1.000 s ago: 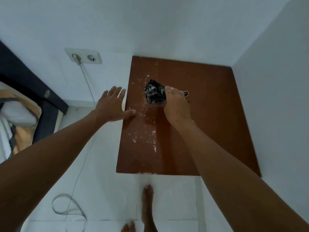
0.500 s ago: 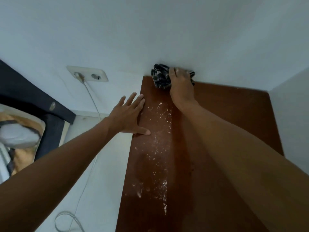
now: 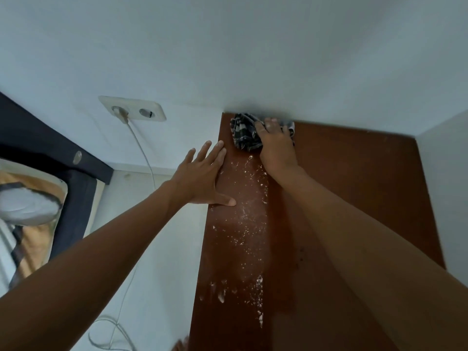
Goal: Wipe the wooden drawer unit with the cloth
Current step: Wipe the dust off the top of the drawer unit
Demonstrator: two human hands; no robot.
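The crumpled checked cloth (image 3: 243, 135) is gripped under the right hand (image 3: 274, 145) at the back left corner of the wooden drawer unit (image 3: 354, 188), against the wall. The left hand (image 3: 200, 178) is laid flat, fingers straight, on the unit's left edge. Soft and light, the cloth is best bunched and pressed from above; white powder (image 3: 249, 224) remains.

Up on the white wall (image 3: 253, 59) sits a cream double socket (image 3: 133, 111), one plug pushed into its left outlet, the right outlet free. A pale cable (image 3: 141, 148) drops from that plug, runs down the wall and ends in loose loops on the light floor (image 3: 157, 249). Far left, a dark navy panel (image 3: 50, 153) with a small round stud, and beside it a tan and white bundle (image 3: 27, 211), too blurred to identify.
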